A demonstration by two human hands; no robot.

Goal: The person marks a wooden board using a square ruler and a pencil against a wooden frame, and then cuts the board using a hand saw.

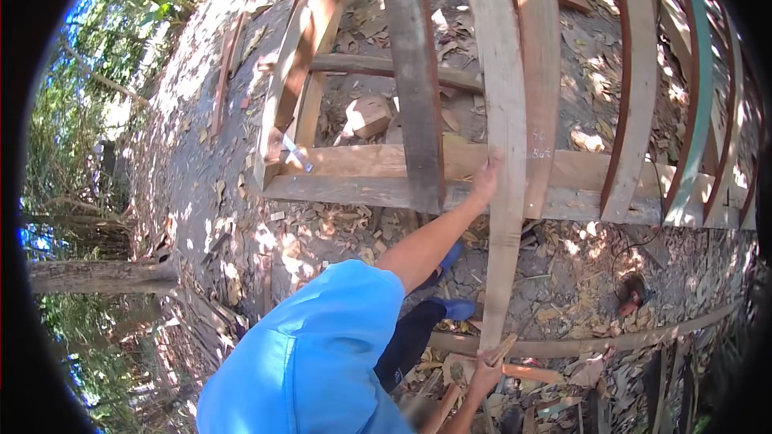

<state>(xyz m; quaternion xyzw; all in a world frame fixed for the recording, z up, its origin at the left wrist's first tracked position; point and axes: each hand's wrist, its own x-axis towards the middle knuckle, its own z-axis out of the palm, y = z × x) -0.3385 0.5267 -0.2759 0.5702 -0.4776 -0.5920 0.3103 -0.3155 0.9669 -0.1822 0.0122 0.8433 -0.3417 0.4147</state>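
Plank [505, 153], pale and long, runs nearly straight up and down the head view, its far end passing out of sight at the top and its near end coming down toward the person among wood scraps on the leaf-strewn ground [241, 96]. It lies across the wooden frame [362, 177], over the light crossbeam, between a darker grey board [414, 80] on one side and a reddish board [540, 56] on the other.

One hand, the left hand [486, 177], is stretched far forward on a straight arm in a blue sleeve [322, 337], its fingers closed over the plank's edge just where it crosses the crossbeam. The right hand [485, 370] is low and close to the body at the bottom of the view, fingers wrapped around the plank's near end. Blue shoes [454, 308] show beneath the outstretched arm. A small wooden block [368, 115] sits inside the frame, well apart from both hands.
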